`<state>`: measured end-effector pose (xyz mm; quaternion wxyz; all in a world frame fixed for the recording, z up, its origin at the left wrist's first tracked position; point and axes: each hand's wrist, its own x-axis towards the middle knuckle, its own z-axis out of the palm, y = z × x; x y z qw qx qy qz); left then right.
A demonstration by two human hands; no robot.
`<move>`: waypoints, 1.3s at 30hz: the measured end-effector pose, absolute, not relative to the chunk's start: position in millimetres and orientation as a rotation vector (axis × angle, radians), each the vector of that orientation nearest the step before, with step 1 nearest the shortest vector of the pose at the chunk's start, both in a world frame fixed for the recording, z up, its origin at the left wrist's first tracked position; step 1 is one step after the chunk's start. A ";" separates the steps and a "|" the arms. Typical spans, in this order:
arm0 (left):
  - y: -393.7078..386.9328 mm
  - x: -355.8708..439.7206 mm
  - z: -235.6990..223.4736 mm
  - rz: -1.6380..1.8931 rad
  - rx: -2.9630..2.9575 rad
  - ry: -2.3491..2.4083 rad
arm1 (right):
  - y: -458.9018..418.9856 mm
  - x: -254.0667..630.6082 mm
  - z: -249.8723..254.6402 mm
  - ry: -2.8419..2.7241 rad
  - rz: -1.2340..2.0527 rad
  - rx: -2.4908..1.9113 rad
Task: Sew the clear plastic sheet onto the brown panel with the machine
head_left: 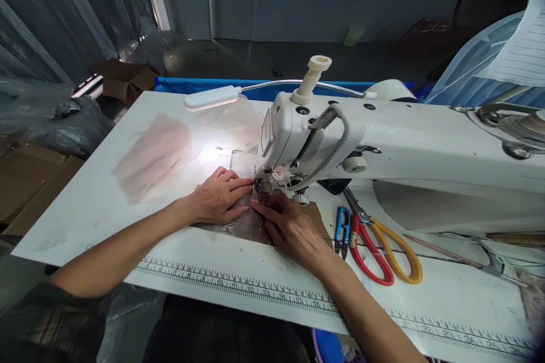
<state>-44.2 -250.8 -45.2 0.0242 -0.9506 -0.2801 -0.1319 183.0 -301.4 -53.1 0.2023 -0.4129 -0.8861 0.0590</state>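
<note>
A white sewing machine [281, 125] stands over the table, its needle and presser foot close to my fingertips. My left hand [221, 195] lies flat, palm down, on thin sheer fabric [243, 212], its fingers stretched toward the presser foot. From the right, my right hand [287, 221] rests on the same fabric over a brownish plate [317, 215]. Its index finger points at the needle area, and the other fingers are slightly bent and apart. The fabric's edge under the foot is hard to make out.
Pale pink sheer fabric [155, 156] lies to the left. Blue thread snips [342, 229] and scissors with red and yellow handles [383, 249] lie right of my right hand. A white lamp [213, 98] hangs above the table. A printed ruler [238, 286] runs along the front edge.
</note>
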 end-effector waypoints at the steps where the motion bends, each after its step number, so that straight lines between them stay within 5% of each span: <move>1: -250.9 -43.9 -45.2 -0.413 -2.940 -0.867 | -301.3 183.0 -53.3 -2.470 0.168 -1.149; 15: -257.4 -38.6 -46.6 -0.434 -2.794 -0.832 | -301.6 182.5 -55.7 -2.444 0.226 -1.206; 25: -255.4 -35.0 -53.9 -0.760 -2.755 -0.621 | -302.4 183.6 -58.9 -2.444 0.180 -1.203; 39: -248.8 -35.9 -51.4 -0.545 -2.780 -0.803 | -299.6 178.0 -61.4 -2.409 0.172 -1.252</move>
